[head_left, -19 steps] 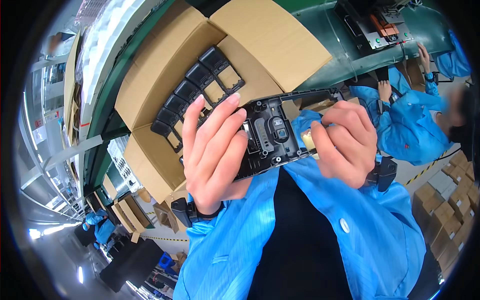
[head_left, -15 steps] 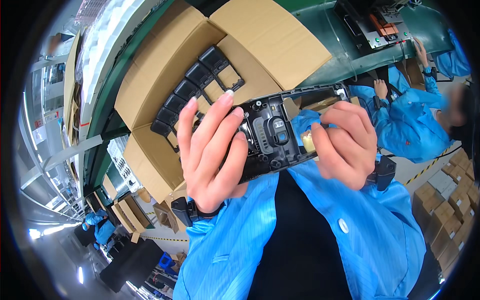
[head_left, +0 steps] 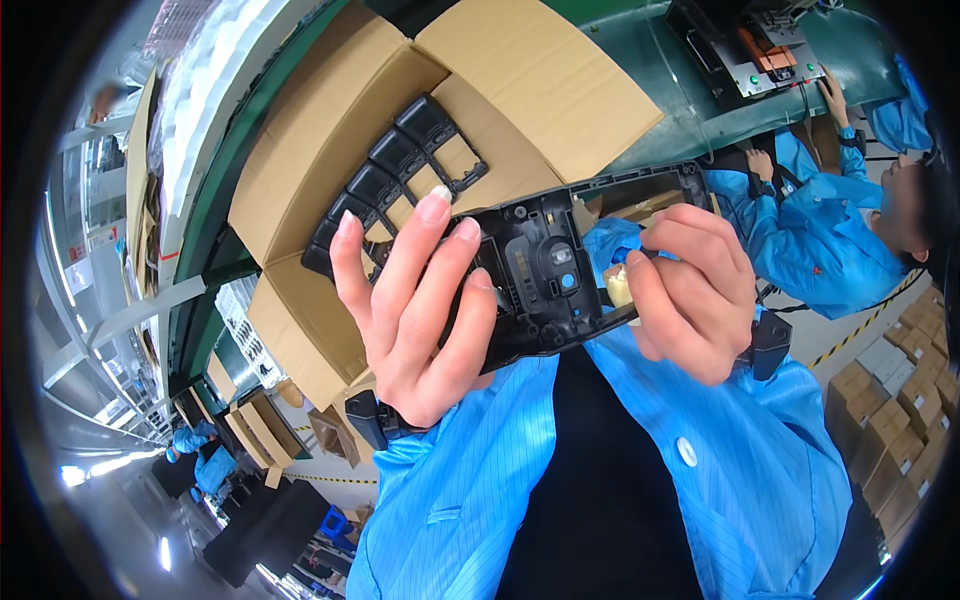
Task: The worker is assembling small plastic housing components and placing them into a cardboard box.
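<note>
At upper left, an open carton (head_left: 300,185) holds a row of at least 4 black plastic parts (head_left: 427,122). Left of centre, the left hand (head_left: 415,335) has its fingers fanned across the left end of a black housing (head_left: 543,265); its thumb is hidden, so I cannot tell how firmly it grips. The housing sits tilted mid-frame, between the 2 hands. Right of centre, the right hand (head_left: 695,290) curls around its right end, a cream-coloured piece (head_left: 618,287) at the fingertips.

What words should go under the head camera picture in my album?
Left hand and right hand hold a black frame by an open box of black parts.
</note>
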Available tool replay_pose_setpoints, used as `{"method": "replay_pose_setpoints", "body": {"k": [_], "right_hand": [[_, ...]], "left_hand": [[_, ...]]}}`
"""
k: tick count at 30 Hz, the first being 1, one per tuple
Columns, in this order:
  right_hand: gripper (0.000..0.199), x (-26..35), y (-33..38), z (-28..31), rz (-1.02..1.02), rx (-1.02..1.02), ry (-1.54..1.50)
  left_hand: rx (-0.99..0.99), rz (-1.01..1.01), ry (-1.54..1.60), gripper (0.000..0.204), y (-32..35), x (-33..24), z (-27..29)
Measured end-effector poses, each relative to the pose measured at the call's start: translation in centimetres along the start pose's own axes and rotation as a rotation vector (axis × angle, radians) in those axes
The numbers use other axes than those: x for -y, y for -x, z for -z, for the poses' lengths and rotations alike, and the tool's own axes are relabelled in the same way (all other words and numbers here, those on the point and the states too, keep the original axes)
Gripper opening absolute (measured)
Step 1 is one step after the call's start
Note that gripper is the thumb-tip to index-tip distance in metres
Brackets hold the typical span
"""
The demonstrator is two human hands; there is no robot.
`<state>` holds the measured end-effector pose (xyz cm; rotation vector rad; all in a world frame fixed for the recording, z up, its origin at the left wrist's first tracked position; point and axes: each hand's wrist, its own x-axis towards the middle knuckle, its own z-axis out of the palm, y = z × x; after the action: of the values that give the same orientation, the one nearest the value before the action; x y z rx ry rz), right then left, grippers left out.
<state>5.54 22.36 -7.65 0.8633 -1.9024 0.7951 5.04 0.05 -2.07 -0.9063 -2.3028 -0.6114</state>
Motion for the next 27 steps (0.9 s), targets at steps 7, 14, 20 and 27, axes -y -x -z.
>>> {"method": "replay_pose_setpoints", "body": {"k": [7,14,20,27], "right_hand": [[0.049,-0.6,0.1,-0.2,-0.032,0.02,-0.069],[0.044,-1.0,0.8,-1.1,-0.084,0.019,-0.119],[0.043,-0.9,0.8,-1.0,-0.112,0.019,-0.137],[0.035,-0.6,0.4,-0.1,-0.121,0.091,-0.171]], "left_hand": [[0.01,-0.021,0.001,0.013,-0.2,0.7,-0.4],[0.039,-0.044,0.067,0.028,0.3,1.9,-0.9],[0.017,-0.036,0.117,0.039,0.4,1.9,-1.5],[-0.067,-0.069,0.105,0.022,0.3,2.1,-1.9]]}}
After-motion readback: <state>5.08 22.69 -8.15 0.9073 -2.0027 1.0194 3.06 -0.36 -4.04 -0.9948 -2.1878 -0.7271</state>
